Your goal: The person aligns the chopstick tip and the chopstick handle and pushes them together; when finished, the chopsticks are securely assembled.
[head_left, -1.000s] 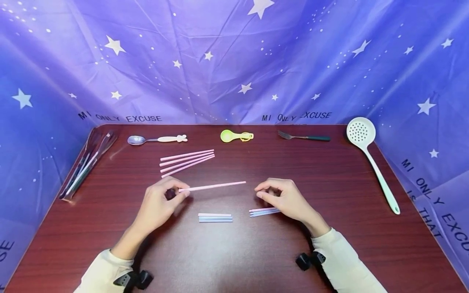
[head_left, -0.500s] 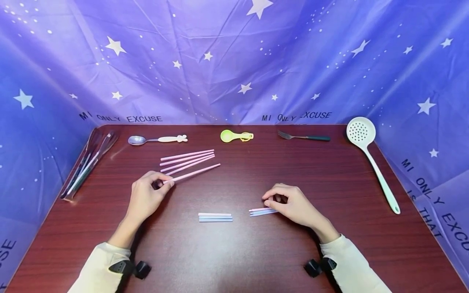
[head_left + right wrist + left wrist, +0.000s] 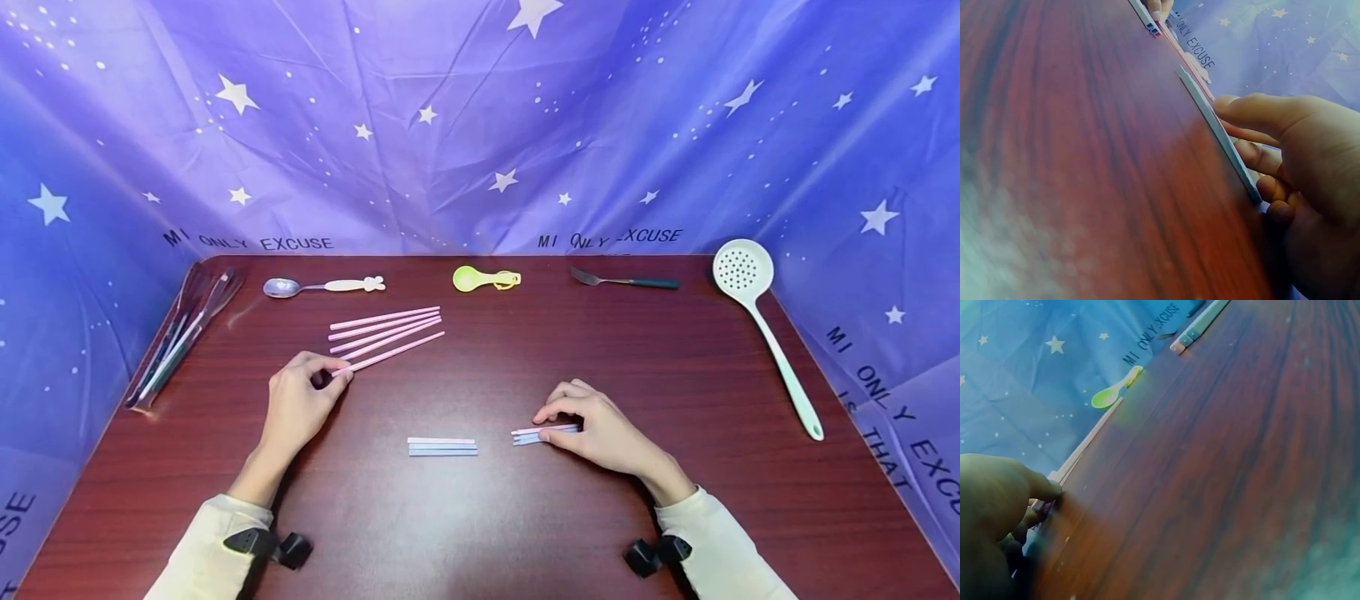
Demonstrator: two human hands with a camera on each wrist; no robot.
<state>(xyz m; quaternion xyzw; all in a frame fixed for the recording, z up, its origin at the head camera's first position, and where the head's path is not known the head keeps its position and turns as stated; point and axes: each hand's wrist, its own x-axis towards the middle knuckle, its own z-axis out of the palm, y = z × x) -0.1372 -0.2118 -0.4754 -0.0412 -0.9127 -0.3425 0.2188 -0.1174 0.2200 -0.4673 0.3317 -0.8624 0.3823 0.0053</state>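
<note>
My left hand (image 3: 300, 402) pinches the near end of a long pink chopstick (image 3: 397, 351) between thumb and fingers. It lies low beside several other pink chopsticks (image 3: 385, 320), fanned out side by side. My right hand (image 3: 596, 421) is at a small group of short blue and pink sticks (image 3: 528, 439). Its thumb and index finger close around the short pink stick (image 3: 521, 432) at the group's far side; the other fingers curl behind. Between the hands lies another small row of short pink and blue sticks (image 3: 442, 452). In the right wrist view the thumb meets the group's edge.
Along the back lie a bunny-handled spoon (image 3: 352, 285), a green measuring spoon (image 3: 467, 279) and a fork (image 3: 648, 283). A pale skimmer (image 3: 780, 358) lies at the right; a clear bag of utensils (image 3: 178, 342) at the left edge. Starry cloth (image 3: 480, 100) surrounds the table (image 3: 480, 525).
My left hand carried the pink chopstick away and left, down beside the other pink ones. My right hand shifted right and lowered, its thumb coming onto the short sticks.
</note>
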